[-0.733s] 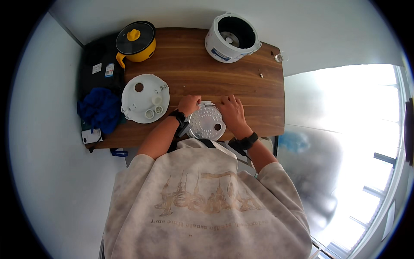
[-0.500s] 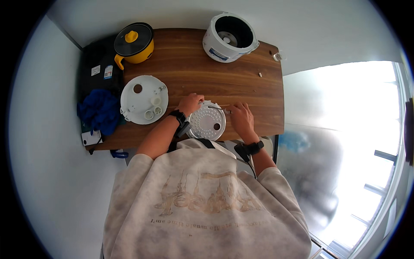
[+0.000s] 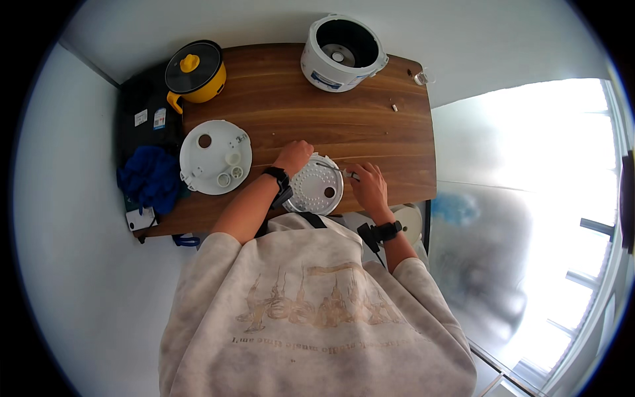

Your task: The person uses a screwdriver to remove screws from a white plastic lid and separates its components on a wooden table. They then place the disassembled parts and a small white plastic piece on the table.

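A round pale plate [image 3: 307,192] covered in raised dimples lies at the near edge of the table, with one dark round hole in it. My left hand [image 3: 295,157] is at its far left rim, fingers curled closed; what they pinch, if anything, is hidden. In my right hand [image 3: 370,188], right of the plate, is a screwdriver [image 3: 335,169]. Its thin shaft reaches left over the plate, and its tip is near the far rim. To the left lies a larger white round lid [image 3: 200,169] with a hole, small white cups [image 3: 224,179] and small metal bits [image 3: 241,138] on it.
A white rice cooker body [image 3: 324,78] with a dark inside stands at the back. At the back left is a yellow pot [image 3: 211,87] with a dark lid. A blue cloth [image 3: 149,175] lies on a black case [image 3: 140,99]. A small clear container [image 3: 421,79] sits at the far right corner.
My right hand has come slightly nearer to me and now grips further back, so more of the screwdriver's handle shows. My left hand stays at the rim. The whole view has shifted a little.
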A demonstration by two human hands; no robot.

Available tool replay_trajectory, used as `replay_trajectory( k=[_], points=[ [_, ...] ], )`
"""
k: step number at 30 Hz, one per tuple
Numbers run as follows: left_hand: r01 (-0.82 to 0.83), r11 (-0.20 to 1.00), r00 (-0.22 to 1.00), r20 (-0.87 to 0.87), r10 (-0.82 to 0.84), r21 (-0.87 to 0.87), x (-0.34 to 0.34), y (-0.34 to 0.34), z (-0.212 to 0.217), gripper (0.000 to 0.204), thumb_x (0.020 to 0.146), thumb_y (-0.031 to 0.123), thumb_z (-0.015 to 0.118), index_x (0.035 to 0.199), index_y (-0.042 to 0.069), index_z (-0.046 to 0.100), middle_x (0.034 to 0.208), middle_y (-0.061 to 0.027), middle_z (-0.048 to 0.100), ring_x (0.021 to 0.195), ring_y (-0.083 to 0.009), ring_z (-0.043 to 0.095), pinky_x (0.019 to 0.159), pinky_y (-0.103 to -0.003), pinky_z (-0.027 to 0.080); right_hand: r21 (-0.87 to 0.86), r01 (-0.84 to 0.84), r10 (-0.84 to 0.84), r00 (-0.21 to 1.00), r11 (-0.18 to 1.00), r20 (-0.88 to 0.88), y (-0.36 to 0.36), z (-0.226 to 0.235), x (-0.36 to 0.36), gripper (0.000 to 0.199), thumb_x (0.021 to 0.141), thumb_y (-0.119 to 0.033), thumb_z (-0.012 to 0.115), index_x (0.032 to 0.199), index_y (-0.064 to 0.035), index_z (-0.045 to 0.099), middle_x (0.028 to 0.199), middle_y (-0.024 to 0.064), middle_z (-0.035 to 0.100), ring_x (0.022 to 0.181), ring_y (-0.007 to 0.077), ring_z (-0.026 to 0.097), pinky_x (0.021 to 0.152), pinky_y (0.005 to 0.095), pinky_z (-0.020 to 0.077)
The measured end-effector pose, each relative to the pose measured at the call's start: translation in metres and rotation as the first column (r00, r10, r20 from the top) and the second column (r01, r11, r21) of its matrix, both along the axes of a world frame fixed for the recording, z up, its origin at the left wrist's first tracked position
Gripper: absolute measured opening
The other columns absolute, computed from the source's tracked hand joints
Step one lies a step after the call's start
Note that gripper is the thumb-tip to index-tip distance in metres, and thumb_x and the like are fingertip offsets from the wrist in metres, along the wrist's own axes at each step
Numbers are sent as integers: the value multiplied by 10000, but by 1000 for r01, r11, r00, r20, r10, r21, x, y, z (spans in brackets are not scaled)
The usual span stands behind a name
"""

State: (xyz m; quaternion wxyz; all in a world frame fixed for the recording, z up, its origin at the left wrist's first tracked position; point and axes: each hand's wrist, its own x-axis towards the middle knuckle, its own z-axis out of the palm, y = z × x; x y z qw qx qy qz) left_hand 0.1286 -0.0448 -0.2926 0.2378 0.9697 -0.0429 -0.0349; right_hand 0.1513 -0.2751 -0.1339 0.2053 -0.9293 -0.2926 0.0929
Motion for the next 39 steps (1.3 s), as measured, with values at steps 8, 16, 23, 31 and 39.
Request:
replay_trajectory(
  k=[8, 16, 23, 31, 39],
  points=[
    [-27, 999, 999, -46, 26, -25, 0, -2, 19, 198, 833, 88, 512, 778, 10, 685, 831, -225, 667, 790, -394, 670, 708, -468, 563, 13, 15, -14, 1000, 1000, -11, -5, -4, 0, 203, 779, -107, 688, 977, -147, 675, 979, 59, 645, 994, 296, 587, 805, 418, 510],
    [4, 994, 1000, -4, -5, -110, -3, 4, 34, 171, 851, 125, 503, 797, 39, 640, 825, -190, 660, 800, -369, 664, 708, -457, 548, 45, 43, -42, 999, 998, -18, -11, -13, -1, 187, 786, -125, 689, 972, -141, 671, 950, 72, 642, 965, 310, 600, 781, 425, 511],
    [97, 994, 995, -19, -98, -45, 1, 4, 33, 151, 834, 99, 502, 789, 61, 641, 802, -165, 656, 805, -361, 654, 720, -465, 535, 62, 76, -73, 996, 995, -55, -12, -15, -3, 176, 790, -139, 693, 965, -136, 671, 933, 75, 642, 947, 311, 604, 771, 430, 507],
    [66, 997, 998, 8, -66, -41, -1, 5, 20, 92, 794, 144, 581, 812, 58, 608, 807, -152, 646, 785, -361, 646, 697, -476, 535, 49, 133, -128, 987, 990, -98, -17, -7, -13, 180, 799, -148, 678, 978, -137, 674, 907, 81, 638, 921, 312, 612, 759, 429, 507],
    [40, 999, 999, 26, -39, -36, -7, -1, 40, 89, 819, 136, 573, 850, 61, 609, 823, -172, 654, 780, -369, 657, 683, -475, 540, 85, 211, -199, 971, 974, -134, -29, -6, -29, 204, 811, -145, 665, 1015, -138, 677, 921, 91, 645, 921, 322, 621, 759, 430, 509]
  ],
)
